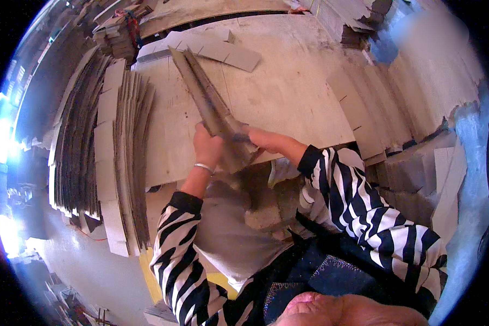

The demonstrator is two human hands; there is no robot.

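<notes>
A long bundle of folded brown cardboard sheets stands on edge on the pale worktable, slanting from the far left down toward me. My left hand, with a silver bangle at the wrist, grips its near end from the left. Pressing on the same end from the right is my right hand. Both arms wear black-and-white striped sleeves.
A tall stack of flat cardboard sheets stands on edge at the table's left. Fanned cardboard blanks lie at the right, and more flat pieces rest at the far side. Bundled cardboard sits at the back left.
</notes>
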